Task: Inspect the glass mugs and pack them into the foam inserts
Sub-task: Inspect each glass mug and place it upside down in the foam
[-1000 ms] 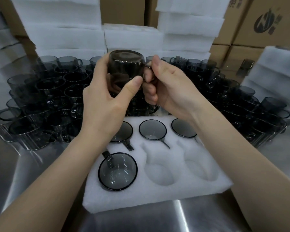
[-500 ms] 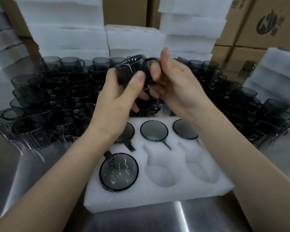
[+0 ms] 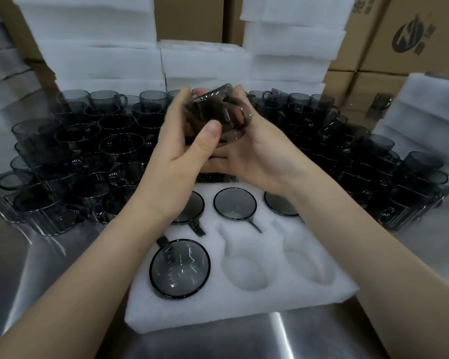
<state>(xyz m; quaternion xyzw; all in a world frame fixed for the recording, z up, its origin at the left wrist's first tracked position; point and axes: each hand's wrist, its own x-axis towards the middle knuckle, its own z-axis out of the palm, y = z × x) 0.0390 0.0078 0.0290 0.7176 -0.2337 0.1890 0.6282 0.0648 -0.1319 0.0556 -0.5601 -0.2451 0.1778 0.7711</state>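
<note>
Both my hands hold one smoky grey glass mug (image 3: 218, 112) above the far edge of the white foam insert (image 3: 244, 309). The mug lies tilted on its side, its mouth facing me and to the right. My left hand (image 3: 176, 156) grips its near wall with the thumb on top. My right hand (image 3: 254, 154) cradles it from below and from the right. In the insert's far row sit three mugs, the middle one (image 3: 235, 204) fully visible. Another mug (image 3: 179, 268) fills the near left pocket. The two other near pockets (image 3: 246, 274) hold nothing.
Many loose grey mugs crowd the steel table on the left (image 3: 70, 156) and right (image 3: 373, 161). Stacks of white foam (image 3: 94, 47) and cardboard boxes (image 3: 405, 37) stand behind. More foam (image 3: 425, 110) is piled at the right. Bare steel tabletop (image 3: 244, 343) lies in front of the insert.
The mug has turned from upside down to lying on its side with its mouth toward me. Both hands came lower, and my right hand shifted from the handle to under the mug.
</note>
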